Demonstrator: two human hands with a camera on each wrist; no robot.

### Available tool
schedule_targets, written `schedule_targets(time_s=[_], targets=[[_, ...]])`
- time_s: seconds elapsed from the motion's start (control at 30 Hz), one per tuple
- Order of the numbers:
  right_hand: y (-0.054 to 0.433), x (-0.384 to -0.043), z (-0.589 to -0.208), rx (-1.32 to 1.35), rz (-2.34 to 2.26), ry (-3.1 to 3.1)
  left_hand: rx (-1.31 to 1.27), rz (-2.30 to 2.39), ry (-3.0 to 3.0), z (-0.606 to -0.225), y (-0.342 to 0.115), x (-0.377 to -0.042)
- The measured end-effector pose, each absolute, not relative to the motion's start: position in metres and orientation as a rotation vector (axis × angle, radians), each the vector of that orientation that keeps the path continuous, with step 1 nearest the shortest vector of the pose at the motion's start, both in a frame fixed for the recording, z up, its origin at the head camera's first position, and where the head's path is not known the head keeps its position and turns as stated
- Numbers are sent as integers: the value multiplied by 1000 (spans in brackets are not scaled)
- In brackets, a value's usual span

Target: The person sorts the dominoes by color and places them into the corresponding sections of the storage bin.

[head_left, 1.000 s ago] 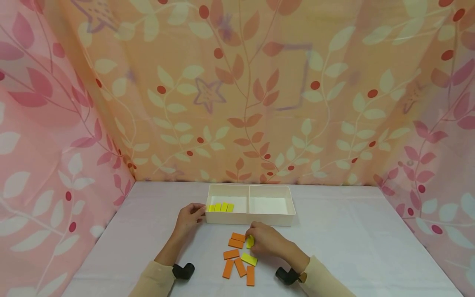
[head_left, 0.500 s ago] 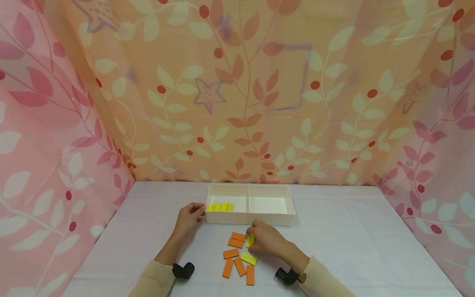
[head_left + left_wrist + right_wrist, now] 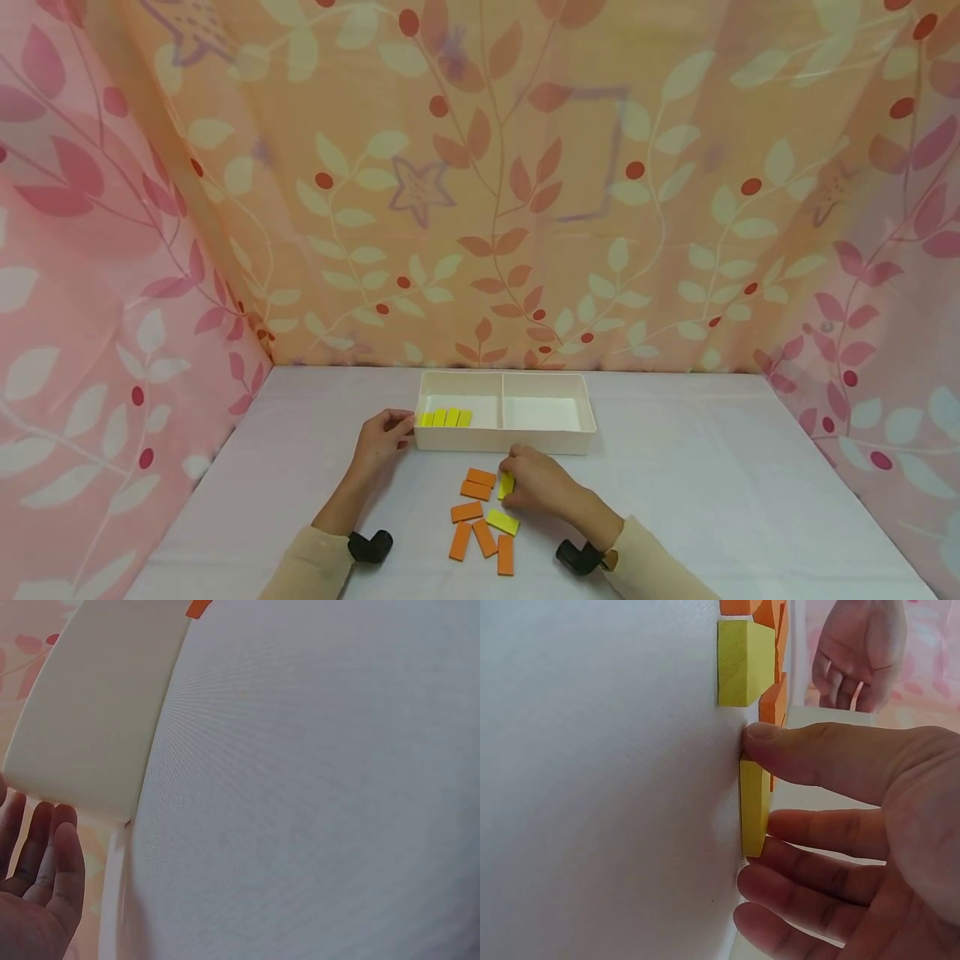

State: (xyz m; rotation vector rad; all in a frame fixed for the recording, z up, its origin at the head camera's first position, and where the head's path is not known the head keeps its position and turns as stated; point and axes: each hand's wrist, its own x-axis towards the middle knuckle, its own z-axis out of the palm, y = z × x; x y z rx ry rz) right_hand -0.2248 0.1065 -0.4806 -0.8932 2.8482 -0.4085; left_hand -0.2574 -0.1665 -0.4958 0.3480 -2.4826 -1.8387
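A cream two-compartment box [image 3: 504, 441] stands on the table, with a short row of yellow wooden blocks [image 3: 447, 418] in its left compartment. At its left end wall, my left hand [image 3: 377, 442] touches with the fingertips, the fingers loosely extended in the left wrist view. My right hand [image 3: 543, 483], in front of the box, pinches a domino-shaped yellow block [image 3: 751, 806] lengthwise, thumb at one end and fingers at the other, close over the cloth. A second yellow block [image 3: 502, 522] lies just nearer, among several orange blocks [image 3: 467, 512] left of that hand.
The right compartment [image 3: 543, 414] of the box shows a bare floor. White cloth [image 3: 675, 467] covers the table. Floral curtains [image 3: 480, 183] enclose the back and both sides. A black device [image 3: 371, 547] sits at each wrist.
Hardly anything differs: the right hand keeps its place at the yellow block, with only a very slight shift of the fingers. The left hand stays at the box's end.
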Motion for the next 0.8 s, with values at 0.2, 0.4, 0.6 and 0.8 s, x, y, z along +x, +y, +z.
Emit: schedule_targets(time_s=[0.2,0.4,0.6,0.8], targets=[[108,-225,-480,-880,-434,2822,360,-1833,-2490,-497,-166,-257],[110,-226,-477,-859,-475,2835,345,-1830,-2493,-497,-166,-257],[110,-227,-474,-845,-522,2831,350,-1830,-2493,-496,-165,-257],[111,-226,-472,-837,-557,2824,346,-1835,-2493,-496,-165,-257]])
